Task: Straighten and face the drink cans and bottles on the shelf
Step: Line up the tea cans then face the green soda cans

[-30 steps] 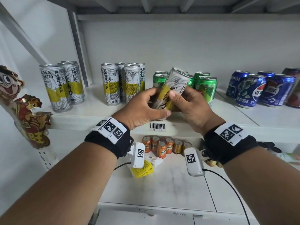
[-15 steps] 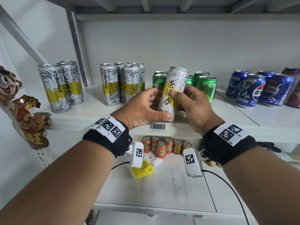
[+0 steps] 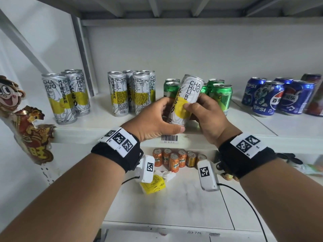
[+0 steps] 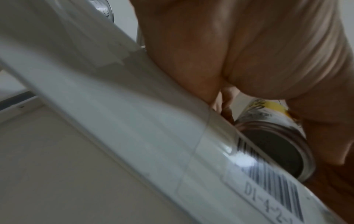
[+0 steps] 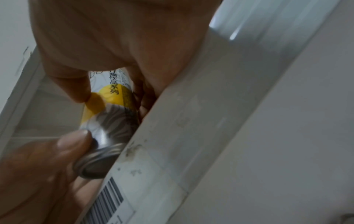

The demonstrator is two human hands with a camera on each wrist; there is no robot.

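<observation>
Your left hand point(image 3: 153, 119) and right hand point(image 3: 208, 117) both grip one tall white-and-yellow can point(image 3: 185, 100), fingers curled round its lower body from either side, the left thumb low near the base, the right thumb on the yellow patch; this two-sided hold lets you twist the can about its axis. The can is tilted, top leaning right, and is lifted clear of the upper shelf point(image 3: 108, 131), its base just above the front lip by the barcode label point(image 3: 169, 137), so it can turn without scraping. Its brand lettering now points toward you, which suggests the facing step is nearly complete. Behind it stand the green cans point(image 3: 220, 96); to the left, two groups of matching tall cans point(image 3: 129, 93), some showing their backs and probably needing a turn. Blue cans point(image 3: 272, 98) stand far right
</observation>
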